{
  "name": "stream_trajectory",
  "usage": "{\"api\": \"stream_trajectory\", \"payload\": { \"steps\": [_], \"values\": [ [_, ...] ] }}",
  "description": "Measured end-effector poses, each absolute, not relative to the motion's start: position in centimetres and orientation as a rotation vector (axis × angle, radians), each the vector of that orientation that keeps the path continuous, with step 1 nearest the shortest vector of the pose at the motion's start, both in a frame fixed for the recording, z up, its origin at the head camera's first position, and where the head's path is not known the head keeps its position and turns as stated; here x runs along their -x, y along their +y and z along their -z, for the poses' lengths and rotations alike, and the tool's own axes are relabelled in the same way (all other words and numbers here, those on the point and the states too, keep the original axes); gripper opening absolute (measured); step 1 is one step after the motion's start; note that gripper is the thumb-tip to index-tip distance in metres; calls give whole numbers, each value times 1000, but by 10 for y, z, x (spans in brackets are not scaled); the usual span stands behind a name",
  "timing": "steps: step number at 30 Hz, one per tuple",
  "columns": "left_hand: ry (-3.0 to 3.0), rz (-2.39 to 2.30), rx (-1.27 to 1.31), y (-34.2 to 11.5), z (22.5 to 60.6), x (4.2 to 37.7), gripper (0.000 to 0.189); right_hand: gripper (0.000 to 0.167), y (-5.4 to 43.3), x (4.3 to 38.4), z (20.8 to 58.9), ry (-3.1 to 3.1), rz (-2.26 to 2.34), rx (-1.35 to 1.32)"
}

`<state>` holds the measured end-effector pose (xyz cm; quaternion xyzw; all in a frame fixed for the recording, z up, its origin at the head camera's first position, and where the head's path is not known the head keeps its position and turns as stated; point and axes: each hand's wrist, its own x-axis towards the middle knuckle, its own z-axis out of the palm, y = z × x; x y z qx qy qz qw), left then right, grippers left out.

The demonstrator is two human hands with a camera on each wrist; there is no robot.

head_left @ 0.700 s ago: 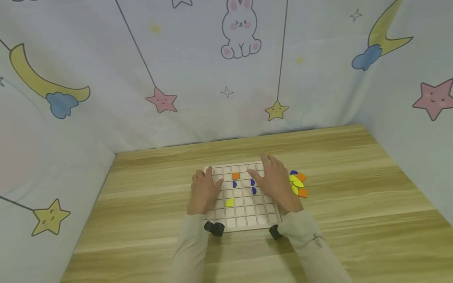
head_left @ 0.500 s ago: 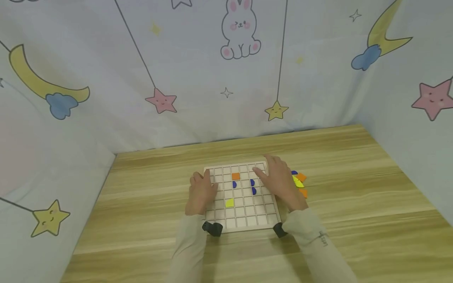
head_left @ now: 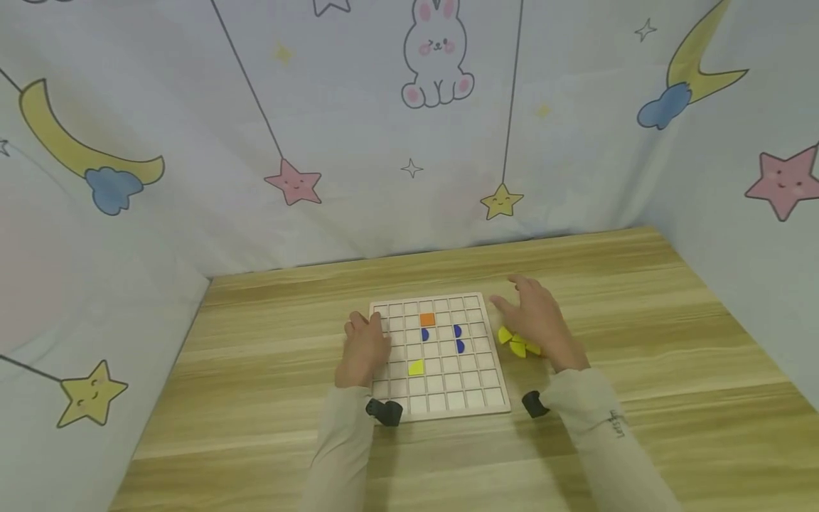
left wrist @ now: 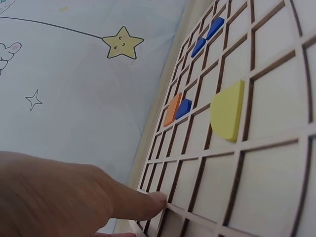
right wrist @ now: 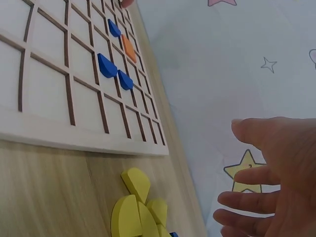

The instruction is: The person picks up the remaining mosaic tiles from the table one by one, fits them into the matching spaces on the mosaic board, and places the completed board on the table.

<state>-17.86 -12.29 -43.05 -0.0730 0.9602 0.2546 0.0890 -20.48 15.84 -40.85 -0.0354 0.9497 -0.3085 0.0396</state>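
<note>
We see left hand (head_left: 362,352), loose, touching board (head_left: 453,382); right hand (head_left: 542,323), spread wide, near yellow pieces (head_left: 518,349); sleeve lettering (head_left: 616,424), illegible.

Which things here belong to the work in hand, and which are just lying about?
Belong to the job: grid board; orange piece, three blue pieces and yellow piece on it; loose pieces beside it; left hand; right hand.

Just surroundings: table; printed cloth; black wrist devices.
</note>
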Motion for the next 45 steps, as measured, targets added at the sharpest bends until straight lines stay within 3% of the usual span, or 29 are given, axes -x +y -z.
{"api": "stream_trajectory", "payload": {
  "steps": [6, 20, 45],
  "values": [
    [2842, -757, 225, -123, 431, 179, 54, 63, 169, 207, 415, 2900, 898, 66],
    [2834, -753, 234, -123, 430, 179, 54, 30, 186, 206, 421, 2939, 629, 263],
    [2846, -756, 223, -124, 431, 179, 53, 24, 190, 211, 434, 2949, 572, 408]
  ]
}}
